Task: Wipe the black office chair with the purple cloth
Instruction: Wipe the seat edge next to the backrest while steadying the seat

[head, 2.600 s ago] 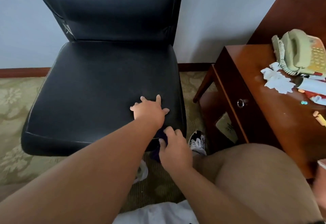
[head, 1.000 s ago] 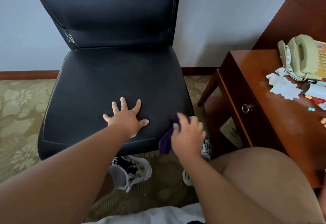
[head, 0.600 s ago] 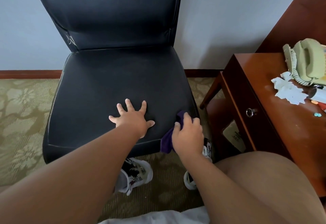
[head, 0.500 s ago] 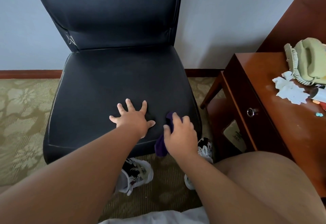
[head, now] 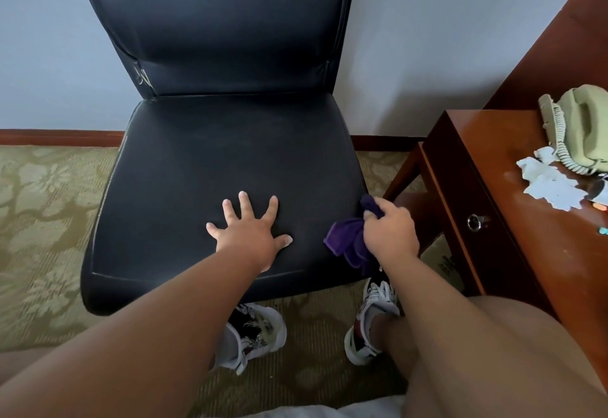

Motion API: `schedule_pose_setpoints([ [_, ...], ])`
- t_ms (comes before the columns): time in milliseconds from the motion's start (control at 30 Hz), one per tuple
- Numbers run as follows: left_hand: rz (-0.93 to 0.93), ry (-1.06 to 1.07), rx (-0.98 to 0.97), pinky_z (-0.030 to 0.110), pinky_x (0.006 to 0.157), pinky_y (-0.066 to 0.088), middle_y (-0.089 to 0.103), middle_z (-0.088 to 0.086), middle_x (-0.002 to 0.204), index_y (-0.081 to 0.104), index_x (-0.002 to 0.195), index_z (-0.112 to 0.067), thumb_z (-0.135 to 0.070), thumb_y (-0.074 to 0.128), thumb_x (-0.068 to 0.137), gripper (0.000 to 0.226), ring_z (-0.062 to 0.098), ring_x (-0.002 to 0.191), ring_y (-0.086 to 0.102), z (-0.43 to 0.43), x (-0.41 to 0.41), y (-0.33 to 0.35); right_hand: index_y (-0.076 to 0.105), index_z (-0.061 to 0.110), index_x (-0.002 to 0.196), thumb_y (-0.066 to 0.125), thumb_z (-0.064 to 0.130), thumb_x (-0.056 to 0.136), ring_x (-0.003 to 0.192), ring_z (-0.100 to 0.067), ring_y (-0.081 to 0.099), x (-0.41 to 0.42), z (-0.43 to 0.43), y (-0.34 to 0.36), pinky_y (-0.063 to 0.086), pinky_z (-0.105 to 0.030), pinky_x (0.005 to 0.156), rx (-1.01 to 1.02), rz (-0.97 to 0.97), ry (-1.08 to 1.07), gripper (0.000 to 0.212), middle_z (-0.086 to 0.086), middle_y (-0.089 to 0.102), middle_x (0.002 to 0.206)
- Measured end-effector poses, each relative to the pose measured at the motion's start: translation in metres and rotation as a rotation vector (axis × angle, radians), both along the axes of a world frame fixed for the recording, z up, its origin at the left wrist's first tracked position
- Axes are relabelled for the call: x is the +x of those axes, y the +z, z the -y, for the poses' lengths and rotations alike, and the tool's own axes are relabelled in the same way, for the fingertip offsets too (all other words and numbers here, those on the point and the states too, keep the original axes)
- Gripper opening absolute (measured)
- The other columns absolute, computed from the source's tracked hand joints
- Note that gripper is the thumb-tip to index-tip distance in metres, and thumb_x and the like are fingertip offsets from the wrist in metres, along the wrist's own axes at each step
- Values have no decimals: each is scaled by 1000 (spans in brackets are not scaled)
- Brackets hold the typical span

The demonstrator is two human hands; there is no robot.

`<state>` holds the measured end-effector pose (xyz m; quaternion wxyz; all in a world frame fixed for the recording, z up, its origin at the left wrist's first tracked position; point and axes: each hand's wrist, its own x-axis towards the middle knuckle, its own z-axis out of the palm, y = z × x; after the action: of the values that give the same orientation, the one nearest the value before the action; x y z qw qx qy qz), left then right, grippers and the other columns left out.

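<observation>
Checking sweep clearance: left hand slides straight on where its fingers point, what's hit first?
Only bare seat lies ahead of the left hand; the first obstacle looks like the backrest at the rear crease.

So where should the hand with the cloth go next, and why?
Probably slide the right hand and its purple cloth back along the right edge of the chair seat, toward the backrest. The cloth is bunched at the front right corner. The left hand lies flat mid-seat, blocking a sideways sweep, while the strip behind is open.
</observation>
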<state>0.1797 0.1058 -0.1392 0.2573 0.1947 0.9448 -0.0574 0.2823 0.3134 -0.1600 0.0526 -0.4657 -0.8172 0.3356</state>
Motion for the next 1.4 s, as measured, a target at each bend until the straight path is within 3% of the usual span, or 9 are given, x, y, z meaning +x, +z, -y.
schedule_pose_setpoints([
  [100,5,7,0,72,116,15,-27,13,166,-20,157,-43,-68,33,100,82,45,153,-17,-2,0,0,57,39,135,51,38,99,115,-27,58,-1,2,-2,50,-44,97,-104,-93,-97,37,-1,59,132],
  [400,-34,-32,-30,72,116,14,-25,13,166,-19,157,-45,-67,33,101,80,44,153,-17,11,-2,-3,53,32,140,46,39,101,108,-26,59,30,42,7,52,-44,87,195,208,180,40,-3,52,126],
  [567,-45,-84,17,70,117,12,-23,8,168,-17,156,-48,-72,30,98,79,41,154,-16,31,-8,-6,53,36,134,49,39,100,104,-23,58,34,48,2,53,-46,86,108,116,115,35,1,53,124],
  [733,-19,-98,34,69,119,10,-23,6,168,-16,156,-49,-72,32,97,79,39,154,-18,39,-13,-4,54,33,124,47,34,101,101,-27,56,15,43,1,51,-44,82,162,33,116,24,0,49,114],
  [933,-21,-94,21,70,119,8,-24,6,168,-16,156,-49,-72,32,98,78,39,154,-18,41,-14,-5,54,31,126,47,35,101,105,-32,56,-7,25,1,49,-44,86,81,30,135,26,-7,51,121],
  [1133,-65,-108,-25,72,117,11,-23,10,168,-18,156,-46,-71,27,99,77,42,153,-17,36,-11,-6,51,31,128,43,38,103,98,-29,57,17,38,-4,52,-47,85,95,9,168,27,-6,51,117],
  [1233,-68,-108,-47,72,117,12,-23,11,167,-19,157,-45,-70,28,100,77,43,153,-16,32,-9,-5,52,29,125,44,35,103,96,-22,56,35,52,-8,50,-39,81,63,-47,134,24,-1,50,115],
  [1400,-55,-96,-33,72,116,12,-22,11,168,-17,157,-46,-69,30,100,77,43,153,-15,31,-9,-3,50,31,123,45,34,103,103,-19,57,62,82,-11,51,-39,83,-27,-118,42,21,3,51,116],
])
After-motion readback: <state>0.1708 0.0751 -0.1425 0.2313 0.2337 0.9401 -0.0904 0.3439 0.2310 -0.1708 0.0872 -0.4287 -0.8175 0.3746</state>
